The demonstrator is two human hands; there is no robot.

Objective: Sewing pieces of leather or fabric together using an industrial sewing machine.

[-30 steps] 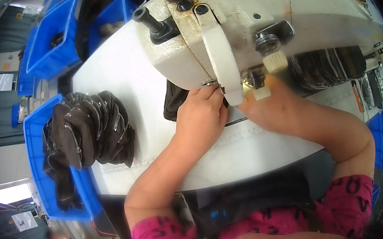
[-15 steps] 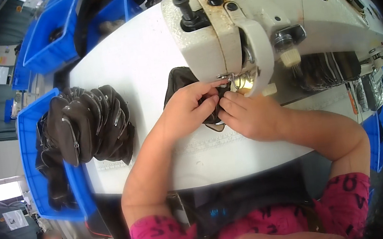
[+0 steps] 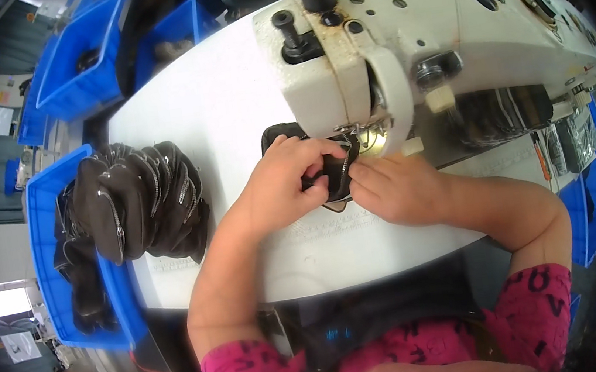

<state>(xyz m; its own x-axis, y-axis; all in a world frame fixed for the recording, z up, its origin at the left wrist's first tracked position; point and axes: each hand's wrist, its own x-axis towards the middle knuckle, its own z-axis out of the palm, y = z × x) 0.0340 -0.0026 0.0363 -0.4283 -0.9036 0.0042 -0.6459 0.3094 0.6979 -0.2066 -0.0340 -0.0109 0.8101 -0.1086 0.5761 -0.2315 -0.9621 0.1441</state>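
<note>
A dark brown zippered pouch (image 3: 279, 132) lies under the head of the white sewing machine (image 3: 335, 92), by the lit needle area. My left hand (image 3: 284, 184) is curled over the pouch's left side, index finger reaching to the zipper edge and thumb bent lower down, with a gap between them. Thumb and fingers of my right hand (image 3: 401, 190) pinch the pouch's right edge, along the zipper, just below the presser foot. The fingertips of that hand are partly hidden. A small tan flap (image 3: 338, 205) shows at the pouch's near end.
At left, a pile of similar brown pouches (image 3: 140, 201) rests on the table's edge and a blue bin (image 3: 54, 290). More blue bins (image 3: 80, 79) stand at the far left. Right of the needle lie dark zippered pieces (image 3: 508, 112). A ruler strip (image 3: 304, 236) runs along the white tabletop.
The pouch has shifted slightly toward me, its zipper edge now more visible. My left index finger and thumb have spread apart and moved a little left; my right hand stays at the edge.
</note>
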